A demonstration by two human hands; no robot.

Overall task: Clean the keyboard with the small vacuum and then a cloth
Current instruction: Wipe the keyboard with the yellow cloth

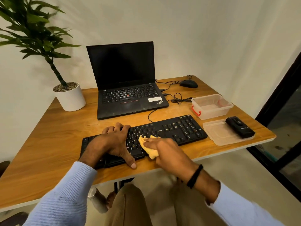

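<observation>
Keyboard [179, 129] lies along the tabletop's [48, 136] front edge, left hand [112, 141] gripping it; right hand [171, 154] presses the cloth [152, 154] flat on the middle keys (vacuum [240, 128] idle by the right edge); best to wipe row-wise, lightly.

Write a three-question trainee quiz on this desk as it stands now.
1. True or false: the small vacuum lies on the clear lid.
2. What does the right hand press onto the keyboard? A) yellow cloth B) mouse C) small vacuum
3. Fill in: the left hand holds the keyboard's ____ half.

Key: 1 true; 2 A; 3 left.
</observation>
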